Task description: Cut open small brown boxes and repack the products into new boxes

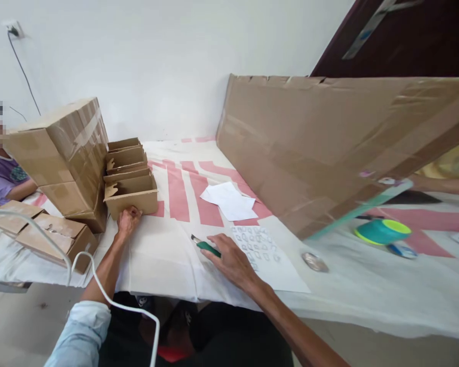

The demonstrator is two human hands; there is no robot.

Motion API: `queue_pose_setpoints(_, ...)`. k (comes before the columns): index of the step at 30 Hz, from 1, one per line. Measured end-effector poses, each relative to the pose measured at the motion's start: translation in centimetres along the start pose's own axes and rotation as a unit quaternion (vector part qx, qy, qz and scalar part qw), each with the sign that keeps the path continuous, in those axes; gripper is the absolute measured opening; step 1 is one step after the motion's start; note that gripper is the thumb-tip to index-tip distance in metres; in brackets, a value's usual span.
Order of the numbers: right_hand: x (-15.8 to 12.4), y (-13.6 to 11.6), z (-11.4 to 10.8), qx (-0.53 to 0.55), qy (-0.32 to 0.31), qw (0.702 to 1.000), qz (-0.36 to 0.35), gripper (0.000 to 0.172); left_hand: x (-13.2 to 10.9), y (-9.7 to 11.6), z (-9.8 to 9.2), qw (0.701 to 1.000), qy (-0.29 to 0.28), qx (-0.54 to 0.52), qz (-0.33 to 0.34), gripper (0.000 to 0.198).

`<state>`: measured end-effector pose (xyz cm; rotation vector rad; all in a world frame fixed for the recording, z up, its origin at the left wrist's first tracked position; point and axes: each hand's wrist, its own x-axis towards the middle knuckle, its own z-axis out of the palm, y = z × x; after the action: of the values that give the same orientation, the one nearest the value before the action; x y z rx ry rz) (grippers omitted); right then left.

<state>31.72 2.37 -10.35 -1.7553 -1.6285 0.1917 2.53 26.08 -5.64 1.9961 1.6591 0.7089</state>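
Observation:
My left hand (pixel 128 221) has its fingers curled against the lower front wall of a small open cardboard box (pixel 137 199). More open boxes of the same kind (pixel 126 157) stand in a row behind it, beside a stack of large taped boxes. In my right hand (pixel 231 260) is a green utility knife (pixel 208 248), its dark tip pointing left, just above the white cloth. Under and beside that hand lies a paper sheet (pixel 279 270) with rows of small drawn shapes. The fingertips of my left hand are partly hidden.
Large taped boxes (pixel 74 148) and low closed boxes (pixel 57 234) stand at the left. A tall cardboard panel (pixel 309 137) divides the table on the right. White papers (pixel 231 201) lie mid-table, with a teal tape roll (pixel 382 232) farther right. A white cable (pixel 115 304) crosses my left arm. A person sits far left.

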Motion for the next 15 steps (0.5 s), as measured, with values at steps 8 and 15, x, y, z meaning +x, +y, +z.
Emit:
queue_pose_setpoints(8, -2.4, 2.0, 2.5, -0.053, 0.035, 0.998, 0.004, 0.028, 6.5, -1.3, 0.2, 0.999, -0.025, -0.008, 0.025, 0.022)
queue_pose_setpoints(15, -2.4, 2.2, 3.3, -0.086, 0.070, 0.994, -0.006, 0.024, 9.1, -0.8, 0.9, 0.996, -0.021, -0.062, 0.068, 0.041)
